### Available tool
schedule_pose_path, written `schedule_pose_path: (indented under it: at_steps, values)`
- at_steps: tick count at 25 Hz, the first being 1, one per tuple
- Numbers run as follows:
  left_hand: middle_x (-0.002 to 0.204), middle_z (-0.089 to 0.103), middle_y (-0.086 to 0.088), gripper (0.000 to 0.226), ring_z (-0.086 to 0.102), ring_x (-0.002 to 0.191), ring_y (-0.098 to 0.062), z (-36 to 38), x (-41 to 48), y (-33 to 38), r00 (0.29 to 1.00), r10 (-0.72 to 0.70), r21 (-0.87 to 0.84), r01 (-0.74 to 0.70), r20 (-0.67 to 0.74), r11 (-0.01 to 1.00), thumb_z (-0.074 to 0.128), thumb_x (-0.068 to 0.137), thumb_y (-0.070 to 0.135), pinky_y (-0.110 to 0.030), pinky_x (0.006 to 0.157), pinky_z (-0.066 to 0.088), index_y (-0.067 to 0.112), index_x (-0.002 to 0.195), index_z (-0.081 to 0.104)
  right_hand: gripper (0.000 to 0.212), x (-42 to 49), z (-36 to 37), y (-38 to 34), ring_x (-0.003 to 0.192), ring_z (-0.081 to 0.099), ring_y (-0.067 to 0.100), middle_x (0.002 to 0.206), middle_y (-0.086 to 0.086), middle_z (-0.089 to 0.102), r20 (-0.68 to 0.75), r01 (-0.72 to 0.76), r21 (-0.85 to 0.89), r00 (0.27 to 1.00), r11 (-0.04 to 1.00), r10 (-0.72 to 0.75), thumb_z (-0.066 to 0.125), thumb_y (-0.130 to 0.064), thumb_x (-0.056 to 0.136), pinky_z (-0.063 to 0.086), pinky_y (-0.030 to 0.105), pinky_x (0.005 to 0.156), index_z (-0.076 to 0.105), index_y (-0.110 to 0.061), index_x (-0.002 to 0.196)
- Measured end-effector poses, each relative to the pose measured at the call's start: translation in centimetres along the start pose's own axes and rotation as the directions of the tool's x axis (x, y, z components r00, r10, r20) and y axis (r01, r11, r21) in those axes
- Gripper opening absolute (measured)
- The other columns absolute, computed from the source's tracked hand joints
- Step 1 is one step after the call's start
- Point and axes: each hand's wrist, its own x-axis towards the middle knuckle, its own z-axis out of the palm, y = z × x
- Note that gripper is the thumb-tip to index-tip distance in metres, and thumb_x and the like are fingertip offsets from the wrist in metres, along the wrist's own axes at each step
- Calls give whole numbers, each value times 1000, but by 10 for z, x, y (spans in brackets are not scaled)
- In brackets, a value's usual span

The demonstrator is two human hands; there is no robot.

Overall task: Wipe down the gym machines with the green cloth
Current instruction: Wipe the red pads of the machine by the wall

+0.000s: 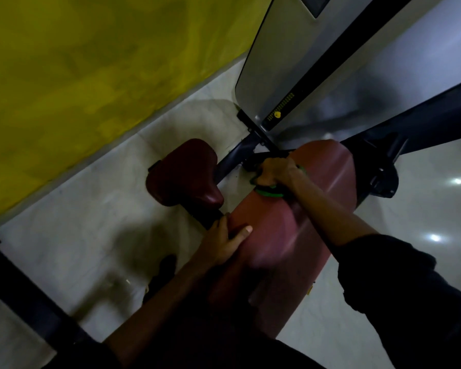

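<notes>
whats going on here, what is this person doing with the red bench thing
A person is wiping a gym machine. Their right hand grips a green cloth and holds it against the far end of the long red pad. The left hand rests on the pad's left edge, thumb on top. A smaller dark red seat beside it is untouched.

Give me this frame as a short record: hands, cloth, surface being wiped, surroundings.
right hand: fingers curled on green cloth, pressing it on the far left edge of the long red pad
left hand: rests on the pad's left edge nearer the person, thumb on top, no cloth
small red seat: left of the pad, untouched
grey weight-stack cover: beyond the pad
yellow wall: on the left
floor: pale, glossy
</notes>
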Motion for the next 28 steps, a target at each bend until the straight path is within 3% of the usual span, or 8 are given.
schedule_pose_path:
  at_steps: [4,8,12,16,20,23,25,28]
  values:
    - [156,32,-8,106,37,141,-28,9,19,29,999,-7,76,5,31,997,54,72,83,-48,116,33,22,154,27,52,-41,-28,8,128,49,33,138,6,52,37,94,-49,995,994,-92,43,-58,94,33,49,107,57,-29,135]
    - [155,34,-8,110,38,140,-29,13,22,38,1000,16,97,-16,8,995,46,64,88,-49,115,33,25,153,29,40,-67,-15,24,119,56,26,119,-2,59,-57,287,61,957,956,-283,48,-59,89,41,43,103,65,-43,122]
    - [155,35,-8,109,39,140,-28,14,22,36,1000,7,96,-6,-13,995,48,64,88,-46,116,33,25,151,32,50,-46,-13,22,108,61,30,114,4,66,-130,96,126,988,987,-80,47,-61,83,42,44,97,69,-25,110]
    - [159,28,-10,94,31,145,-30,13,23,43,1000,-9,151,10,-6,989,55,82,73,-44,117,28,21,155,26,38,-41,-9,12,115,56,33,118,9,64,-242,-95,152,962,984,130,47,-47,92,34,47,106,67,-19,108]
    - [160,26,-9,90,29,146,-31,13,21,43,1000,-16,173,14,12,985,52,85,72,-51,117,28,24,156,24,42,-55,1,0,126,47,36,131,10,57,-209,-91,95,972,991,109,44,-47,92,32,49,109,67,-23,117]
    - [159,26,-11,85,27,146,-30,12,24,43,1000,-10,159,6,25,987,55,89,63,-47,118,27,20,156,25,45,-70,10,-1,124,49,35,131,7,56,-238,19,70,971,997,-1,47,-57,89,34,49,106,68,-28,116]
    - [160,24,-13,84,25,147,-30,11,27,45,999,-4,169,-5,49,986,57,91,58,-44,117,24,17,156,22,43,-71,10,6,118,54,30,127,5,59,-251,87,66,966,994,-67,49,-58,89,36,47,103,68,-28,113]
    - [161,24,-11,104,25,148,-30,6,34,52,994,-17,151,0,111,989,60,79,74,-45,119,24,16,157,20,34,-55,-4,11,104,59,25,109,1,64,-185,67,99,982,993,-48,50,-55,89,39,43,99,66,-27,97]
